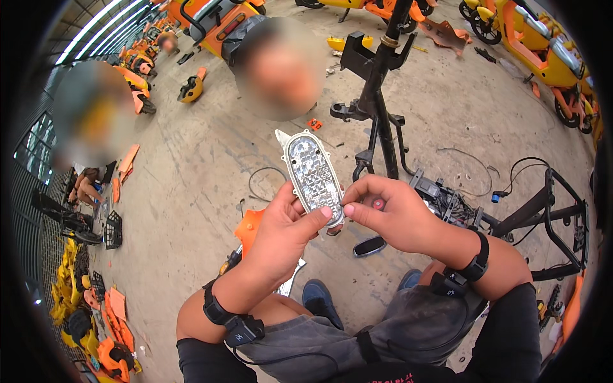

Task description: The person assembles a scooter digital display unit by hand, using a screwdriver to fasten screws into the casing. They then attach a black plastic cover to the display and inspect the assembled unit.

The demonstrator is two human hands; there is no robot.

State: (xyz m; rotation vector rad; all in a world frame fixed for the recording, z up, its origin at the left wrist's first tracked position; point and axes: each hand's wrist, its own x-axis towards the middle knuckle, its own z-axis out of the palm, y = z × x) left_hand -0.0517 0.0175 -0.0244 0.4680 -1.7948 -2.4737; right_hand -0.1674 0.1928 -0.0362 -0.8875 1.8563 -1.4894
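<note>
An oval lamp housing [313, 171] with a shiny silver reflector faces up in front of me. My left hand [287, 220] is closed around its lower left side, the thumb lying across the lower end. At the lower right rim, the thumb and forefinger of my right hand [393, 210] are pinched together, touching or nearly touching the housing. What lies between those fingertips is too small to tell. A small round red thing [378, 204] shows inside the curled fingers of that hand. On the floor just below the hands lies a dark oval piece [370, 246] with a pale rim.
A bare black scooter frame [381, 96] stands ahead, its rear part [549, 217] reaching right. An orange panel [249, 230] lies left of my legs. Two blurred people are ahead and left. Orange and yellow scooters [536, 45] and loose parts [112, 319] surround the concrete floor [191, 210].
</note>
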